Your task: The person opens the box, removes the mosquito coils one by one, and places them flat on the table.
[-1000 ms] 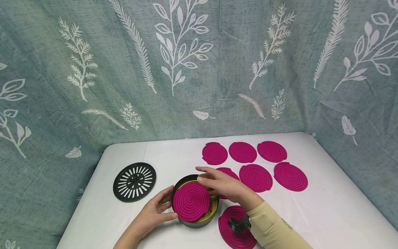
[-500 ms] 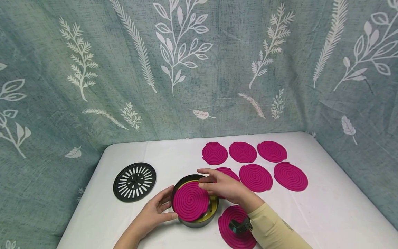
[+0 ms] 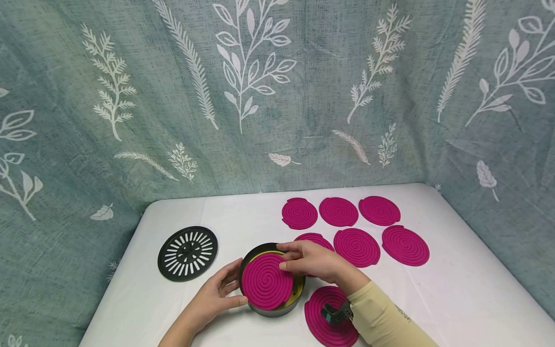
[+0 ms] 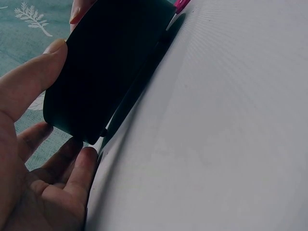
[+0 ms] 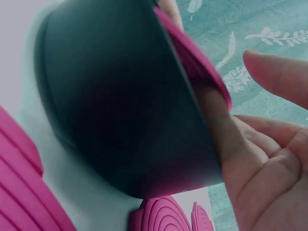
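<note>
A round dark mosquito coil holder (image 3: 273,312) with a yellow inside stands on the table. My left hand (image 3: 214,294) holds its left side, thumb near the rim and fingers low on the wall in the left wrist view. A pink spiral mosquito coil (image 3: 265,284) lies tilted over the holder's opening. My right hand (image 3: 310,262) is at the coil's right edge. In the right wrist view one finger reaches inside the rim under that coil (image 5: 192,53), while the thumb stands apart from it. The tips of the other right fingers are partly hidden.
A black slotted lid (image 3: 188,254) lies flat at the left of the white table (image 3: 243,217). Several pink coils (image 3: 356,247) lie in two rows at the back right. Another coil (image 3: 318,308) lies partly under the right wrist. A patterned curtain (image 3: 277,96) hangs behind.
My right hand has moved slightly down toward the near side, its fingers and thumb closer to the coil's edge. The coil has shifted slightly. My left hand stays still.
</note>
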A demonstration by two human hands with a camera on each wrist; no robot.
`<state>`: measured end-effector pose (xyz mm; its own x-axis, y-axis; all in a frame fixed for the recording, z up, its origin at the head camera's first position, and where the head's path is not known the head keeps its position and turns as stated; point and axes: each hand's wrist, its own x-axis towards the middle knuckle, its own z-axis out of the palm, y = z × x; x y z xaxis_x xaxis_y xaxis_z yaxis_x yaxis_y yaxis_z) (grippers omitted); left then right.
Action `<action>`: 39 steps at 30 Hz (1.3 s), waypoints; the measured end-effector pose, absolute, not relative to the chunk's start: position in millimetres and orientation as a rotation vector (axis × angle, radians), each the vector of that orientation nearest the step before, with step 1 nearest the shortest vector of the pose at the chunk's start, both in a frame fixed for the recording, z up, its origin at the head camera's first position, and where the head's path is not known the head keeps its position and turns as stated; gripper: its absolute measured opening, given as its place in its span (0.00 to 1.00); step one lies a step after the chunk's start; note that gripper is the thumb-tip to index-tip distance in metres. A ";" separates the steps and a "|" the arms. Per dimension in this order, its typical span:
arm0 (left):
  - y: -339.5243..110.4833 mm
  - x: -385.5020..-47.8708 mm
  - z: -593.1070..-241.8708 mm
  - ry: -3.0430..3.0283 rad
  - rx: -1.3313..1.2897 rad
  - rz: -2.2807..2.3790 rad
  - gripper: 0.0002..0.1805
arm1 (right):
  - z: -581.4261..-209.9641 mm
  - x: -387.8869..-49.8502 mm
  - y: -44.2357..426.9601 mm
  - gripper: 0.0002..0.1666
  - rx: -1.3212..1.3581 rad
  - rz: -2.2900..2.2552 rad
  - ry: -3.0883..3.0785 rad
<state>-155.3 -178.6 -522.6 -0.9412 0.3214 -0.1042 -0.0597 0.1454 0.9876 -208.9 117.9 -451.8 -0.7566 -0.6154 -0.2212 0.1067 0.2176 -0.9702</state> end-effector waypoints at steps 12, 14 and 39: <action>-177.6 -154.2 -518.2 2.140 0.243 1.857 0.53 | -451.1 -208.1 116.3 0.28 -0.425 -1.552 1.927; -177.7 -154.1 -518.2 2.136 0.241 1.858 0.53 | -452.2 -207.9 116.2 0.27 -0.404 -1.554 1.920; -176.0 -153.7 -521.3 2.133 0.265 1.893 0.52 | -465.1 -209.7 127.5 0.29 -0.392 -1.700 1.807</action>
